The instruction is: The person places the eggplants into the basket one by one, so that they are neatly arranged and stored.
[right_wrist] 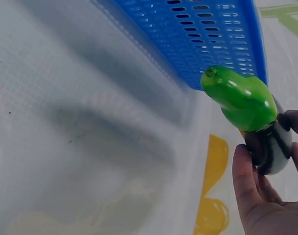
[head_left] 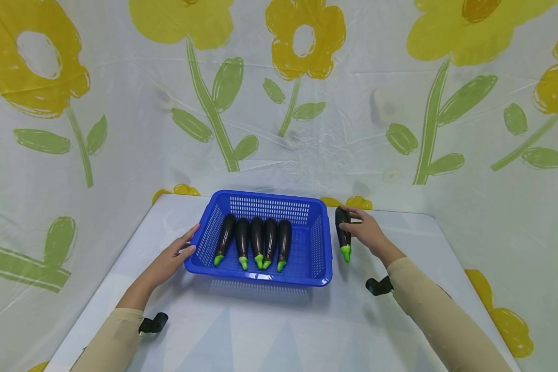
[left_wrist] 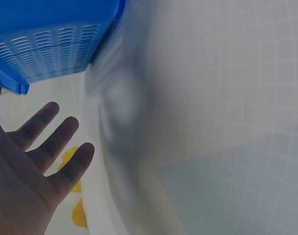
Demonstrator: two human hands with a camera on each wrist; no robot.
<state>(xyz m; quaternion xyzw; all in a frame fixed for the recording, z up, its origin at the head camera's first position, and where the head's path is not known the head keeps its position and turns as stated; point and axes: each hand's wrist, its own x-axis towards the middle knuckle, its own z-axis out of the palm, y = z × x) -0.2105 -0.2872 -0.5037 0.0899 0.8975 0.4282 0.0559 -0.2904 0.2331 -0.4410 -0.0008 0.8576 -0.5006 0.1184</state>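
Note:
Several dark purple eggplants (head_left: 257, 240) with green stems lie side by side in a blue perforated basket (head_left: 260, 277), mostly towards its left and middle. My left hand (head_left: 171, 261) is at the basket's left rim, fingers spread and fairly straight; in the left wrist view the hand (left_wrist: 29, 171) shows an open palm below the blue wall. Just right of the basket, my right hand (head_left: 365, 230) grips another eggplant (head_left: 343, 232) with its stem towards me. In the right wrist view, fingers and thumb pinch the dark body of that eggplant (right_wrist: 271, 147) behind its green cap.
The basket stands on a pale table (head_left: 260, 330) with light blue triangles. A white cloth printed with yellow flowers (head_left: 307, 155) hangs behind and at both sides. Black wrist cameras (head_left: 153, 324) sit at both sleeves.

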